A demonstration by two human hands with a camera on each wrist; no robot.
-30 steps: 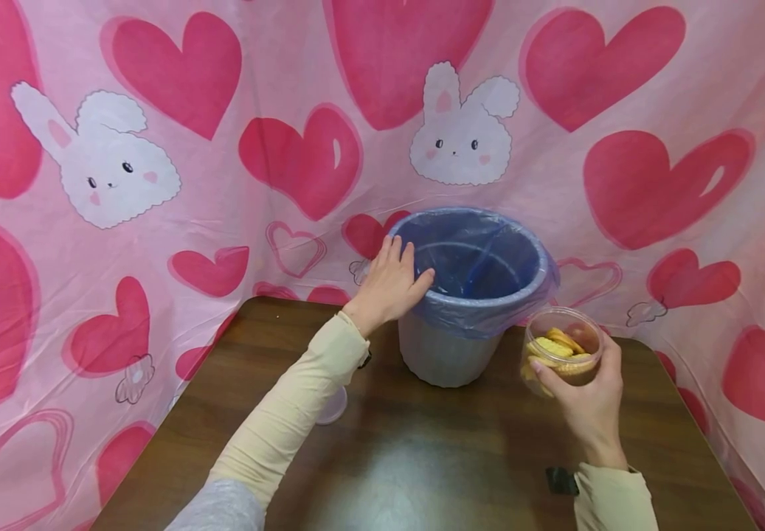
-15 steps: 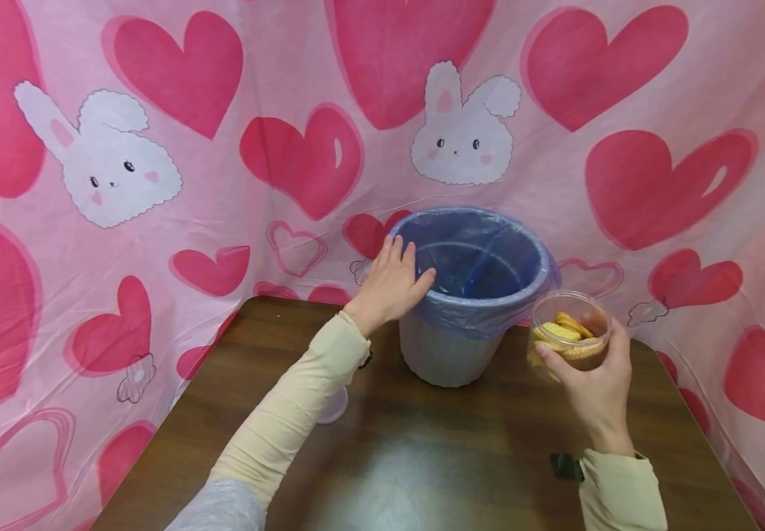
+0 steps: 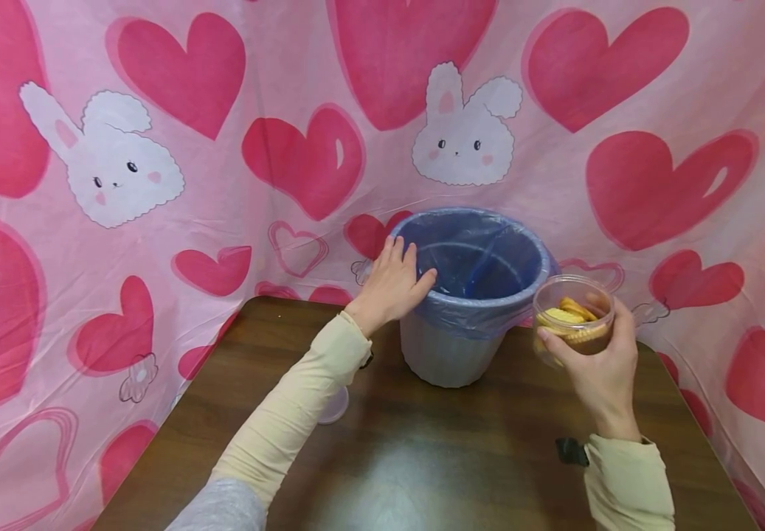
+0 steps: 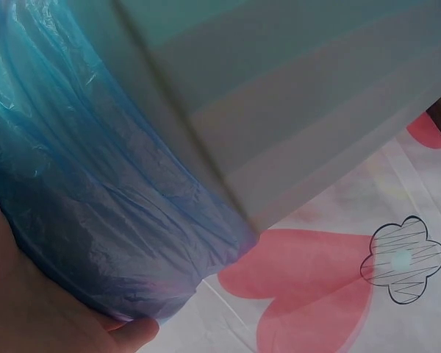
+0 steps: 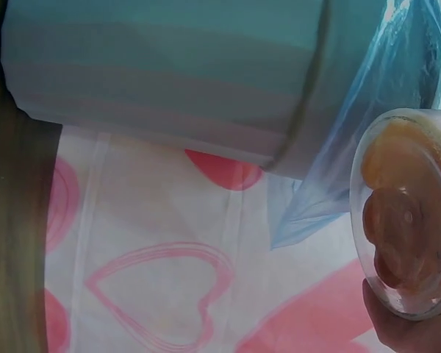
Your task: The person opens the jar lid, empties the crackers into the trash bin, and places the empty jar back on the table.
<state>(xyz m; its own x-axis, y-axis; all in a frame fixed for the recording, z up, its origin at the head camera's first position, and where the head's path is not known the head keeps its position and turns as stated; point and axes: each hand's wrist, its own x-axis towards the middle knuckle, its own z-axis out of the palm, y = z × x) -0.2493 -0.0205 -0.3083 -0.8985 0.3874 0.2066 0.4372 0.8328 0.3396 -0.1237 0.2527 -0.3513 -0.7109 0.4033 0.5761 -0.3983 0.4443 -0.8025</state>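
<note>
while held aloft, cookie jar (image 3: pixel 573 320) inside right grip (image 3: pixel 597 369)

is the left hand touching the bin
Touching. In the head view the left hand lies flat on the bin at its bag-covered rim; the left wrist view shows palm pressed against the blue bag.

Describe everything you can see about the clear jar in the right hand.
The clear jar looks like transparent plastic, round and short, with no lid on it. It holds several round yellow biscuits. The right hand grips it from below and the side, raised above the table, close beside the rim of the bin.
</note>
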